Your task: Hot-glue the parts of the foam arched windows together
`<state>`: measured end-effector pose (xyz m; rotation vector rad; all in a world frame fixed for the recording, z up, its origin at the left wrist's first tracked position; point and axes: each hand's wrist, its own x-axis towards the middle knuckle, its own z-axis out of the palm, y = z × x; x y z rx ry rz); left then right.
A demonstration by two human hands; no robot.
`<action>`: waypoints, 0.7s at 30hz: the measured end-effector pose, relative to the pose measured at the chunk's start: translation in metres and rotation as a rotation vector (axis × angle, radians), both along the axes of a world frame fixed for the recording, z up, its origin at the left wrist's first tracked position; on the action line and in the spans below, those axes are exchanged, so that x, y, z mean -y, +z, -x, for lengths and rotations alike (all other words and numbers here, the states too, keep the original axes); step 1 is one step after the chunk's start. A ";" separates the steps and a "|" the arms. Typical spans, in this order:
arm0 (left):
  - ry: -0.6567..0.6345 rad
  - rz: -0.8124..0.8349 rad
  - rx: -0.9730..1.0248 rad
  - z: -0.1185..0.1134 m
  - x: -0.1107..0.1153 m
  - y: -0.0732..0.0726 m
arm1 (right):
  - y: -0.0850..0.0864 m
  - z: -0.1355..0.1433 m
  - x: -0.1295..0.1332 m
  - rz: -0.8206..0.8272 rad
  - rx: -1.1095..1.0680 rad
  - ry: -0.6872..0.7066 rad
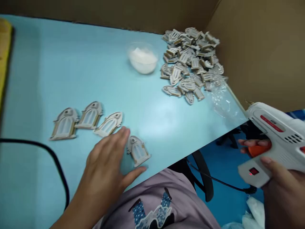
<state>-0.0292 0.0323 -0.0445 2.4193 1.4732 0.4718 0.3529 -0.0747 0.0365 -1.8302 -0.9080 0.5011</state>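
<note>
In my right hand (281, 181) is a white glue gun (283, 133) with an orange trigger and a small lit red light; it is held off the right edge of the table, nozzle pointing up and left. My left hand (107, 162) rests low over the table, thumb and fingers apart. Between its thumb and fingertips lies a small arched window piece (138, 151), which the hand does not appear to grip. Left of it, a tilted window piece (109, 124) lies by the fingers, with another window piece (90, 116) and a further window piece (64, 124) beyond.
A heap of similar window pieces (188, 60) covers the table's back right corner, beside crumpled clear plastic (224, 98). A clear bowl (143, 60) holds white material. A black cable (52, 154) crosses the left side. Cardboard walls (257, 47) bound the back and right.
</note>
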 end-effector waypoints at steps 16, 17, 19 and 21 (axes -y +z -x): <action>-0.554 0.025 -0.135 -0.233 -0.056 0.046 | -0.044 -0.046 -0.015 0.450 0.083 0.201; -0.563 0.045 -0.166 -0.243 -0.062 0.043 | -0.045 -0.046 -0.013 0.459 0.082 0.206; -0.574 0.069 -0.219 -0.256 -0.071 0.039 | -0.046 -0.047 -0.010 0.475 0.097 0.207; -0.584 0.074 -0.246 -0.264 -0.076 0.036 | -0.045 -0.049 -0.009 0.491 0.144 0.205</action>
